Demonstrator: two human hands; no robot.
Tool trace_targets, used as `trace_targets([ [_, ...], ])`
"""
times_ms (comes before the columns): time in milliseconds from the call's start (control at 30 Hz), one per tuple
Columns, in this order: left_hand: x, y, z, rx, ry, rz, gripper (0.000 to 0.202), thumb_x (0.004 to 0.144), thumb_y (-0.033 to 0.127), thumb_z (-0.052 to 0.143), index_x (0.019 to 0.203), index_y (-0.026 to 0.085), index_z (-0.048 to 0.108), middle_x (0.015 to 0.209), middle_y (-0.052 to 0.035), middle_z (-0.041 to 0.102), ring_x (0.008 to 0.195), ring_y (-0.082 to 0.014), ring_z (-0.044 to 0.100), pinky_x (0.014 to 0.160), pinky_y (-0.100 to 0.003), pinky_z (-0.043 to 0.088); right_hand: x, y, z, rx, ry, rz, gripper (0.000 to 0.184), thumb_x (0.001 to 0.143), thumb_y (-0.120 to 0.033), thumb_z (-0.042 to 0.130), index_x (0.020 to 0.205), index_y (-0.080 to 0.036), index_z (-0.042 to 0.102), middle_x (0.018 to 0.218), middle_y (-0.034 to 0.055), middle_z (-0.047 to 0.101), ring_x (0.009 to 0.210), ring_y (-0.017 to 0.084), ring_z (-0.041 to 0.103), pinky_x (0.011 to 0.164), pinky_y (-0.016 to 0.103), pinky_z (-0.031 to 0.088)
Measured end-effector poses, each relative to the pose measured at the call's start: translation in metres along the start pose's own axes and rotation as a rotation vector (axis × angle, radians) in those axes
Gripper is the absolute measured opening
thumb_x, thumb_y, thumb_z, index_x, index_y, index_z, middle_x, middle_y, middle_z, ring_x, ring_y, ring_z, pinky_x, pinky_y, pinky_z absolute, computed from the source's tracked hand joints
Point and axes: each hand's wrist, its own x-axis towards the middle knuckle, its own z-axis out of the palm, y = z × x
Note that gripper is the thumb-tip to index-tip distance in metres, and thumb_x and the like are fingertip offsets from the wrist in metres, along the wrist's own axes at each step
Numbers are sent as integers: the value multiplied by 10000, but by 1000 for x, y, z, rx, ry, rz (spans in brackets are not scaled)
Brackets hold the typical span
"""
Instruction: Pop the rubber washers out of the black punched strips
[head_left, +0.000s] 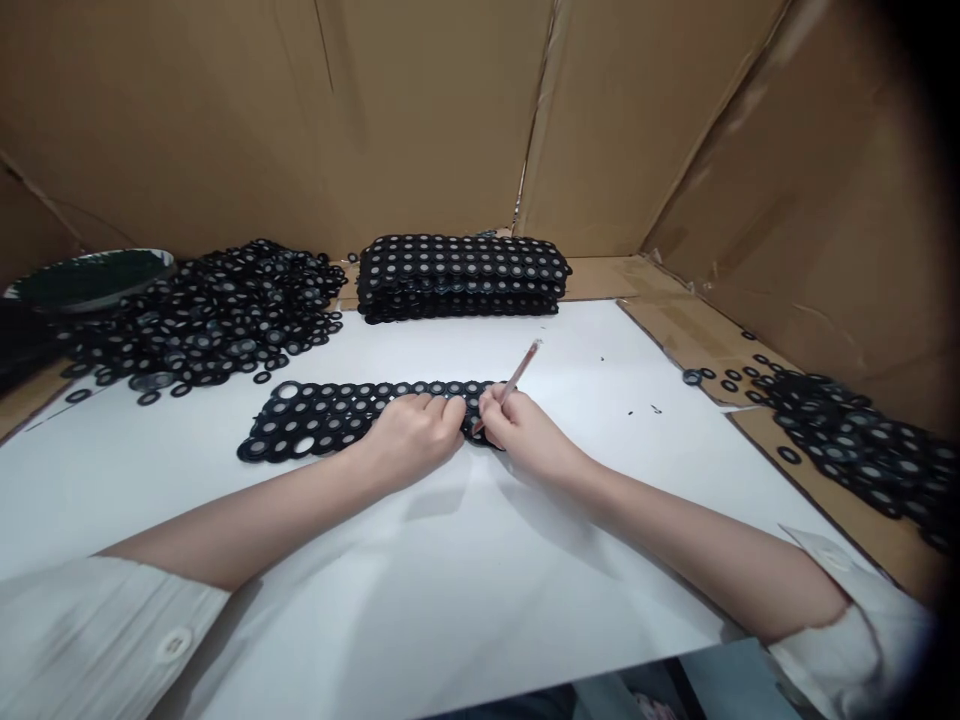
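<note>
A white surface (585, 350) lies inside cardboard walls (420, 110). At the back stands a neat stack (461, 275) of black ring sheets, just in front of the wall. To its left spreads a loose heap (210, 320) of black rings, some strays (148, 398) lying at its near edge. A dark green dish (90, 278) sits beyond that heap, at the far left. A second heap (855, 440) of rings lies on bare cardboard off the right edge. Tiny black bits (654, 409) dot the surface near it.

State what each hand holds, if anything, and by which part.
The right hand grips a thin pinkish stick by its lower end, tip at the black ring sheet. The left hand rests curled on that sheet; a grip cannot be told.
</note>
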Motion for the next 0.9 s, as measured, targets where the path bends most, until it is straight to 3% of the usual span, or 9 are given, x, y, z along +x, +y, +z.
trace_targets([
  [133, -5, 3, 0, 15, 8, 26, 177, 782, 118, 385, 842, 119, 552, 494, 1, 491, 444, -135, 470, 436, -254, 322, -2, -2, 1, -38, 4, 3, 186, 828, -296, 324, 676, -194, 357, 538, -43, 355, 479, 90, 321, 465, 214, 258],
  [200, -8, 3, -4, 36, -22, 71, 173, 790, 106, 388, 857, 139, 544, 505, 9, 492, 449, -135, 472, 431, -253, 317, -4, -3, 0, -51, 3, 8, 189, 837, -296, 309, 685, -194, 358, 540, -43, 363, 484, 93, 328, 475, 216, 267],
  [367, -12, -2, -22, -96, -296, 94, 105, 818, 179, 399, 810, 164, 502, 617, -13, 542, 555, -150, 522, 483, -254, 367, -8, -3, 1, -64, 6, 8, 199, 852, -298, 286, 699, -197, 363, 557, -40, 386, 499, 99, 343, 495, 224, 281],
  [467, -15, -5, -26, -186, -382, 53, 117, 815, 137, 370, 827, 173, 481, 696, -31, 577, 626, -163, 545, 518, -255, 382, -10, -2, 3, -52, 12, 15, 208, 857, -325, 289, 708, -201, 363, 565, -39, 383, 506, 103, 337, 494, 227, 279],
  [533, -19, -7, -25, -293, -371, -142, 122, 824, 136, 344, 826, 178, 458, 682, -26, 585, 614, -160, 550, 518, -252, 381, -11, -2, 5, -45, 22, 26, 195, 857, -320, 297, 717, -203, 364, 567, -39, 381, 522, 108, 353, 503, 228, 285],
  [633, -25, -10, -22, -587, -234, -622, 159, 883, 220, 254, 868, 187, 409, 701, -11, 598, 624, -139, 564, 546, -243, 401, -13, -1, 7, -20, 43, 23, 178, 860, -288, 306, 716, -204, 369, 555, -39, 384, 574, 120, 409, 541, 233, 315],
  [700, -27, -9, -24, -691, -129, -783, 175, 895, 249, 240, 868, 192, 403, 727, -3, 591, 649, -128, 557, 572, -243, 405, -15, -2, 8, 52, 75, -16, 184, 871, -285, 296, 725, -205, 374, 524, -44, 381, 568, 120, 418, 549, 235, 329],
  [767, -26, -4, -30, -683, -63, -711, 142, 879, 258, 318, 826, 189, 432, 730, -2, 569, 673, -127, 532, 600, -248, 399, -19, -5, 9, 141, 133, -90, 168, 882, -300, 295, 788, -208, 400, 546, -41, 441, 548, 111, 421, 551, 233, 349],
  [900, -20, 16, -44, -525, 81, -344, 127, 834, 244, 447, 737, 168, 478, 710, -16, 561, 691, -134, 500, 636, -267, 376, -33, -16, 14, 210, 101, -189, 100, 847, -304, 424, 895, -218, 441, 778, -3, 563, 634, 95, 514, 604, 224, 427],
])
